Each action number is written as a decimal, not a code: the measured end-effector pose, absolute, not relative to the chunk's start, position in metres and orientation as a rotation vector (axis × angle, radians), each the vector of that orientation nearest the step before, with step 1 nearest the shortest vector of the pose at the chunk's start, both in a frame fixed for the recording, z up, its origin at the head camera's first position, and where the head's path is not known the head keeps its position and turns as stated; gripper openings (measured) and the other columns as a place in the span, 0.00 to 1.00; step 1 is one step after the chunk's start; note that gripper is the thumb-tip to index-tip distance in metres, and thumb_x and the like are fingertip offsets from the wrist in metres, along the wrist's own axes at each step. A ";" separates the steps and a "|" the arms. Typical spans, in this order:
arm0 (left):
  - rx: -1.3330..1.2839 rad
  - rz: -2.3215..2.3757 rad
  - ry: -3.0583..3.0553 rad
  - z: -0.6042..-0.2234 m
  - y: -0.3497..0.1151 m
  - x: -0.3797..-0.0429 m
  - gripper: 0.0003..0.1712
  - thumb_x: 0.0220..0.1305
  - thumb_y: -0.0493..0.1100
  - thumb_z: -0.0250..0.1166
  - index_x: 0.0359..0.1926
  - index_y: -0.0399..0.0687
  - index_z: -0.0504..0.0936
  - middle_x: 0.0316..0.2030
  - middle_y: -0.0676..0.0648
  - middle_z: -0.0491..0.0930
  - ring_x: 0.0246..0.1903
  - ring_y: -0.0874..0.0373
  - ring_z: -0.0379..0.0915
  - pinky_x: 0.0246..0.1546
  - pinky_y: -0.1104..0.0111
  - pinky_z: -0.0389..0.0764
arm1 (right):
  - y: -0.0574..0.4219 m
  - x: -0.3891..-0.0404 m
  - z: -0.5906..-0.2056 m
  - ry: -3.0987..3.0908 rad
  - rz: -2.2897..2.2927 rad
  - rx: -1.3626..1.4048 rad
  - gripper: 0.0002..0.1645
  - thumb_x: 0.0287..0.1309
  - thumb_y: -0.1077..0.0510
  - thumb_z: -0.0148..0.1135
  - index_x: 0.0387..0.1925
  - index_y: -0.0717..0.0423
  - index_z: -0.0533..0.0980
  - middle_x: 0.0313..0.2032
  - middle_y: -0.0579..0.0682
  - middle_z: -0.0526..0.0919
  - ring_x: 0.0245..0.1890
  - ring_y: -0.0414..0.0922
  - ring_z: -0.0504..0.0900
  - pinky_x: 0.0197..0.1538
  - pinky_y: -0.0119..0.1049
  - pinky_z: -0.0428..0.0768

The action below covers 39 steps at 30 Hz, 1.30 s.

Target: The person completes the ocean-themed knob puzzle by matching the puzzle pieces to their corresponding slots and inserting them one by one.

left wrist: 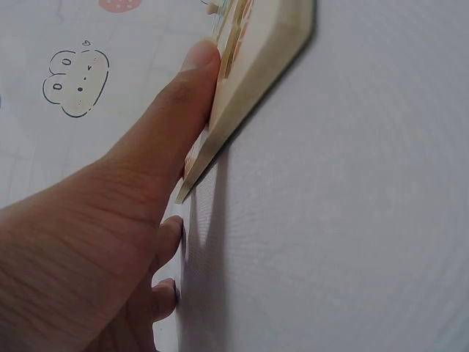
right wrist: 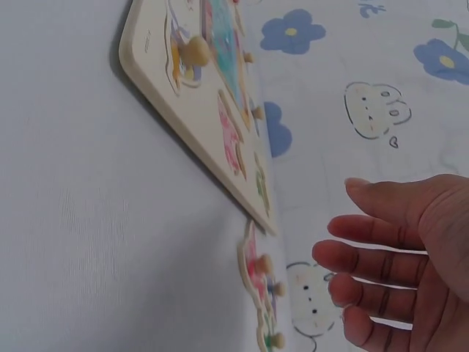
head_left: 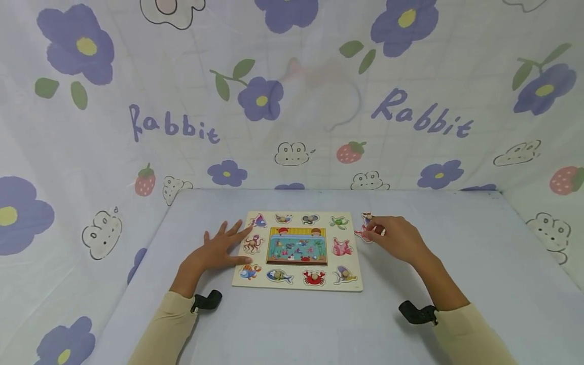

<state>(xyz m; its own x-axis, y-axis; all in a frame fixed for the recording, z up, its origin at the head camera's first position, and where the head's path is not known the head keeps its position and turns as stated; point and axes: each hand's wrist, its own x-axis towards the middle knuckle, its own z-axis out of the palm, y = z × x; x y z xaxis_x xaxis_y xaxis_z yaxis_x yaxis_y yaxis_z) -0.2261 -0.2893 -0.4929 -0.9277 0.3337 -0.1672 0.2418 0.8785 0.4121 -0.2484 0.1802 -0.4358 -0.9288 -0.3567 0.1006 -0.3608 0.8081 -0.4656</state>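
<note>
A wooden peg puzzle board with sea-animal shapes round an aquarium picture lies on the table. My left hand is spread at its left edge, and in the left wrist view the thumb lies against the board's side. Knobbed pieces such as the red crab sit in it, while a pink recess shows no knob. Beyond the right edge, my right hand hovers by loose knobbed pieces, among them a pink one and a green one. Its fingers curve loosely, thumb apart, with nothing between them.
The white table runs back to a hanging cloth printed with flowers, rabbits and strawberries, which also covers both sides. Black wrist mounts sit at both cuffs.
</note>
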 end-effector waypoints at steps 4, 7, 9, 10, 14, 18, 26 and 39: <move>0.439 0.567 2.816 -0.492 -0.287 -0.227 0.56 0.58 0.71 0.68 0.80 0.62 0.55 0.80 0.42 0.44 0.77 0.31 0.28 0.64 0.24 0.30 | 0.195 -0.248 -0.434 -2.998 0.774 0.563 0.10 0.65 0.52 0.68 0.41 0.53 0.85 0.29 0.45 0.82 0.28 0.44 0.74 0.27 0.37 0.72; 0.440 0.560 2.816 -0.493 -0.287 -0.229 0.56 0.58 0.72 0.68 0.80 0.62 0.54 0.80 0.42 0.44 0.77 0.31 0.28 0.64 0.25 0.30 | 0.207 -0.247 -0.433 -2.996 0.788 0.547 0.09 0.65 0.52 0.68 0.41 0.53 0.86 0.29 0.45 0.82 0.27 0.44 0.74 0.26 0.37 0.72; 0.446 0.562 2.816 -0.493 -0.286 -0.229 0.56 0.58 0.72 0.68 0.80 0.62 0.54 0.80 0.42 0.44 0.77 0.31 0.28 0.64 0.24 0.30 | 0.214 -0.246 -0.433 -2.993 0.796 0.532 0.10 0.65 0.52 0.68 0.42 0.53 0.86 0.29 0.46 0.82 0.28 0.44 0.74 0.26 0.37 0.72; 0.448 0.562 2.815 -0.493 -0.286 -0.229 0.56 0.58 0.72 0.68 0.80 0.62 0.54 0.80 0.42 0.44 0.77 0.31 0.28 0.64 0.24 0.30 | 0.218 -0.245 -0.433 -2.990 0.803 0.523 0.10 0.65 0.52 0.68 0.42 0.53 0.86 0.30 0.46 0.82 0.28 0.45 0.74 0.26 0.37 0.72; 0.457 0.567 2.811 -0.493 -0.284 -0.229 0.56 0.58 0.72 0.68 0.80 0.62 0.54 0.80 0.42 0.44 0.77 0.31 0.28 0.64 0.24 0.30 | 0.232 -0.245 -0.435 -2.988 0.848 0.477 0.11 0.65 0.53 0.68 0.43 0.55 0.85 0.30 0.47 0.83 0.27 0.45 0.75 0.25 0.38 0.73; 0.448 0.555 2.805 -0.494 -0.284 -0.231 0.57 0.57 0.73 0.67 0.81 0.63 0.53 0.81 0.43 0.43 0.78 0.32 0.27 0.64 0.25 0.29 | 0.243 -0.247 -0.438 -3.009 0.886 0.439 0.11 0.66 0.53 0.67 0.44 0.57 0.84 0.29 0.49 0.84 0.26 0.45 0.76 0.26 0.38 0.74; 0.456 0.563 2.822 -0.493 -0.286 -0.229 0.56 0.59 0.71 0.67 0.80 0.59 0.55 0.80 0.40 0.44 0.77 0.30 0.29 0.63 0.23 0.31 | 0.257 -0.254 -0.440 -3.043 0.888 0.400 0.12 0.65 0.54 0.68 0.45 0.57 0.84 0.32 0.50 0.84 0.29 0.46 0.76 0.27 0.39 0.74; 0.442 0.547 2.832 -0.496 -0.288 -0.227 0.56 0.59 0.72 0.67 0.80 0.60 0.55 0.80 0.41 0.44 0.77 0.30 0.28 0.64 0.24 0.30 | 0.276 -0.259 -0.455 -3.070 0.879 0.334 0.12 0.63 0.60 0.69 0.47 0.58 0.85 0.35 0.53 0.84 0.34 0.49 0.78 0.29 0.38 0.76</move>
<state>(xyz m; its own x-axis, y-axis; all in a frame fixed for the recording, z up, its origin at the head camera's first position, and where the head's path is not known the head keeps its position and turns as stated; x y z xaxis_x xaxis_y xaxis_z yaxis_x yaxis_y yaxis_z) -0.2265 -0.2875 -0.4959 -0.9297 0.3321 -0.1592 0.2490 0.8853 0.3928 -0.2590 0.2756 -0.4545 -0.9760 -0.2177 -0.0089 -0.1801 0.8287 -0.5299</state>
